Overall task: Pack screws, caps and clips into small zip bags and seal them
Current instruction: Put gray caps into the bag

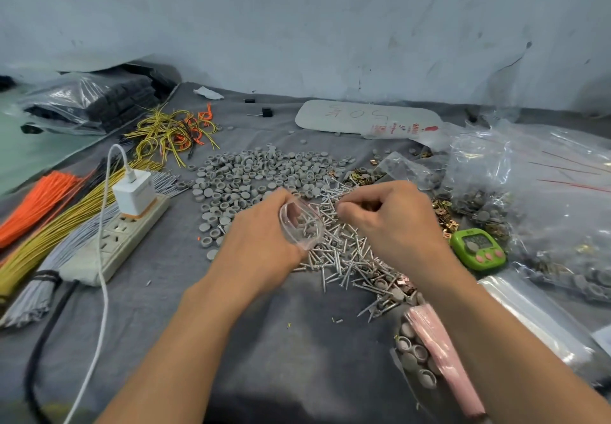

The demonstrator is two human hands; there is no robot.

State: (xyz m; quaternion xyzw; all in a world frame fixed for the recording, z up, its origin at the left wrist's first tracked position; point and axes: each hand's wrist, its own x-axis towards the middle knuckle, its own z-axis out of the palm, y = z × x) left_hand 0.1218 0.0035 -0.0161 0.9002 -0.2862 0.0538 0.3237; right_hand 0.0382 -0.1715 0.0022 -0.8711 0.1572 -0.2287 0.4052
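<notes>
My left hand (261, 238) holds a small clear zip bag (301, 222) with its mouth open toward the right; a few screws lie inside it. My right hand (386, 215) hovers over the screw pile (344, 251), fingers curled and pinching screws just right of the bag's mouth. Grey round caps (251, 179) are heaped behind the hands. Brass clips (443, 215) lie to the right of the screws, partly hidden by my right hand.
A power strip (115, 242) with a white charger (134, 192) lies at the left beside bundles of orange, yellow and grey wires (49, 225). A green timer (479, 248), filled plastic bags (529, 192) and a stack of pink-edged zip bags (439, 341) are at the right.
</notes>
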